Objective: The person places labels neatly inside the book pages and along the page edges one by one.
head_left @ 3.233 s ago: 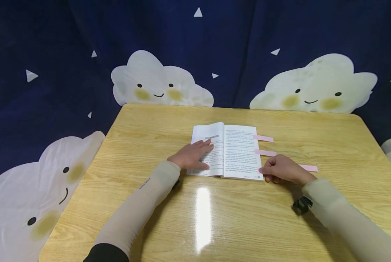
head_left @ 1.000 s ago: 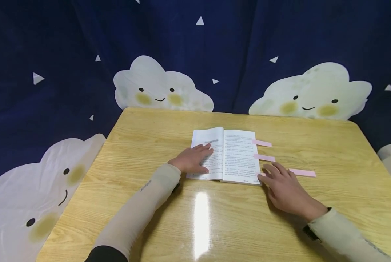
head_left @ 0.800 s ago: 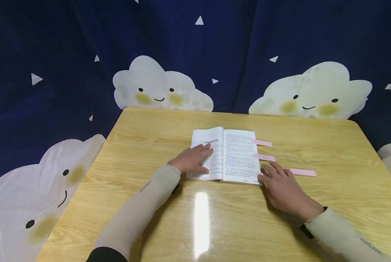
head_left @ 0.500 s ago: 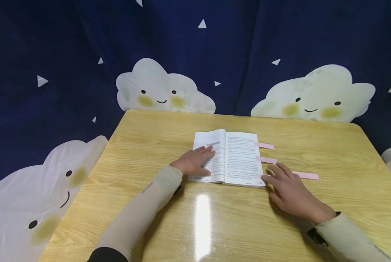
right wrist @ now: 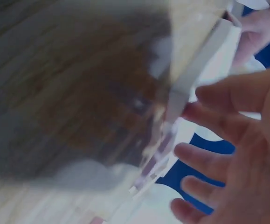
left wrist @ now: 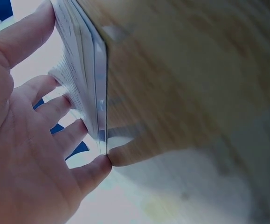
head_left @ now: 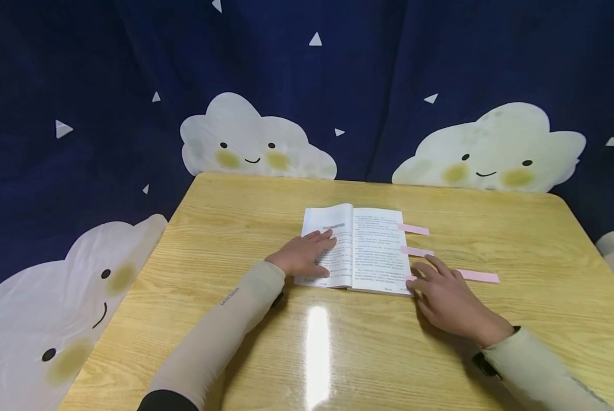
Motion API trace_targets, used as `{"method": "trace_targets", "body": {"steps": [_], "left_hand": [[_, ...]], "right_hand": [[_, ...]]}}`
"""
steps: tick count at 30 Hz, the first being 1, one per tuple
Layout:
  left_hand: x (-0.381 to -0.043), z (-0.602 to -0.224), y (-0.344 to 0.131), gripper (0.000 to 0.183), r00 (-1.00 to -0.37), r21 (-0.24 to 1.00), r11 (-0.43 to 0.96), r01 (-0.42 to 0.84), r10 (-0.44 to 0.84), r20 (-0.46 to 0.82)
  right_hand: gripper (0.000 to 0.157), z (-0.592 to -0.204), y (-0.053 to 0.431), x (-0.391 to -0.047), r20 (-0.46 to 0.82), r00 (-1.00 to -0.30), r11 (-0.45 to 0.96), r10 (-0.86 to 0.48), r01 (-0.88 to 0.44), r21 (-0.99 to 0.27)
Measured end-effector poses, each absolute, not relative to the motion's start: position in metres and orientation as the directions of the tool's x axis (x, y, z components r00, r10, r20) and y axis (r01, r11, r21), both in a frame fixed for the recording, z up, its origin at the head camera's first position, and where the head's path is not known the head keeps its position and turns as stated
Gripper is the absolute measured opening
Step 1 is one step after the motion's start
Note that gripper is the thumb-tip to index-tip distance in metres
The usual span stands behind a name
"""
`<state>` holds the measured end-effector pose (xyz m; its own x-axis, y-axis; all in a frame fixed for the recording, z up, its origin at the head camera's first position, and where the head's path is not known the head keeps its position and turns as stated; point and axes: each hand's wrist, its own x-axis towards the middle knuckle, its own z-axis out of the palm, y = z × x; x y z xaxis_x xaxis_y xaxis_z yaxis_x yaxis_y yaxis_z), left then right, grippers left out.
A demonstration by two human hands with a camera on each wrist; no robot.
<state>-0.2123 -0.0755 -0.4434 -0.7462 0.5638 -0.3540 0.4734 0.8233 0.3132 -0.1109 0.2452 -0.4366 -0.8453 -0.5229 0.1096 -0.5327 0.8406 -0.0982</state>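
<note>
An open book (head_left: 380, 251) lies on the table with printed pages up. My left hand (head_left: 301, 254) rests spread on its left page; the left wrist view shows the straight fingers (left wrist: 70, 136) over the page edge. My right hand (head_left: 453, 299) is at the lower right corner of the book, index fingertip touching the page edge, the other fingers loosely extended. Two pink sticky tabs, an upper one (head_left: 413, 229) and a middle one (head_left: 417, 251), stick out from the right page. A little pink shows at the right fingertip, mostly hidden by the hand.
Just beyond the right hand, a longer pink strip (head_left: 477, 276) lies on the wooden table (head_left: 245, 211). A dark blue curtain (head_left: 363, 68) with cloud prints hangs behind the table.
My right hand has gone from pinching at the book's lower right corner to spread fingers with the index fingertip on that edge. My left hand has stayed on the left page.
</note>
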Motion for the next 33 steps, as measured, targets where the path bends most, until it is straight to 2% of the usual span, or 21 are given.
{"method": "trace_targets", "body": {"steps": [5,11,15,21,33], "left_hand": [[-0.213,-0.444,-0.076,0.081,-0.751,0.324,0.822,0.468,0.563,-0.345],[-0.213,-0.443,-0.075,0.081,-0.746,0.33,0.819,0.47,0.568,-0.347],[-0.213,-0.444,-0.075,0.081,-0.749,0.315,0.824,0.471,0.562,-0.35],[-0.212,-0.444,-0.075,0.081,-0.754,0.319,0.823,0.47,0.562,-0.34],[-0.21,-0.445,-0.076,0.081,-0.758,0.33,0.822,0.464,0.561,-0.334]], "right_hand": [[0.018,-0.435,0.242,-0.114,0.105,-0.839,0.837,-0.534,-0.542,-0.074],[0.029,-0.43,0.248,-0.112,0.047,-0.865,0.855,-0.5,-0.501,-0.135],[0.031,-0.431,0.248,-0.112,0.095,-0.854,0.84,-0.511,-0.52,-0.158],[0.028,-0.437,0.244,-0.11,0.122,-0.84,0.834,-0.528,-0.54,-0.108],[0.039,-0.443,0.248,-0.104,0.121,-0.853,0.854,-0.508,-0.517,-0.06]]}}
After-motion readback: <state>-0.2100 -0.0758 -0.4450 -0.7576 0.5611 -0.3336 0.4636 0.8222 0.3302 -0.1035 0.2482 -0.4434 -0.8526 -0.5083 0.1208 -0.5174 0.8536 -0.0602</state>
